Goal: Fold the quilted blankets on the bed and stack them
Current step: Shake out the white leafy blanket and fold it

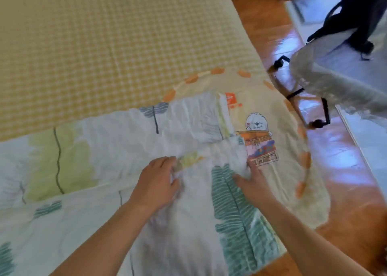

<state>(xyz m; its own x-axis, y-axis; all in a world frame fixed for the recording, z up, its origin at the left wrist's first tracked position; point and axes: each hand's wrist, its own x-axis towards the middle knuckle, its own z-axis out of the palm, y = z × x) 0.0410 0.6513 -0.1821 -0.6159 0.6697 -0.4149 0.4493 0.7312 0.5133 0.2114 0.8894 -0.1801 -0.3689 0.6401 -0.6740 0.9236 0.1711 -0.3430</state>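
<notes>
White quilted cotton printed with green and grey leaves fills the lower half of the view: the leaf-print blanket (pixel 117 150) lies across the bed from nine o'clock to about four o'clock, rumpled where its folded edges meet near the centre. Beneath its right end, toward three o'clock, a second, cream blanket (pixel 278 129) shows, with a ring of orange ovals and a cartoon dog over a small building; its rounded edge hangs off the mattress at the right. The yellow checked bed sheet (pixel 104 45) covers everything from ten to one o'clock.

The left hand (pixel 159 181) sits just below centre with fingers curled, pinching a bunched fold of the leaf-print blanket. The right hand (pixel 253 183), beside it toward four o'clock, rests on the same blanket's edge by a large green fern print, fingers curled into the cloth where it meets the cream blanket; the frame is blurred, so exactly how tight the grip is I cannot tell.

At two o'clock, on the glossy wooden floor (pixel 335 171), stands a wheeled chair (pixel 326 81) with a pale fuzzy seat cover, and a dark bag (pixel 360 14) sits beyond it.
</notes>
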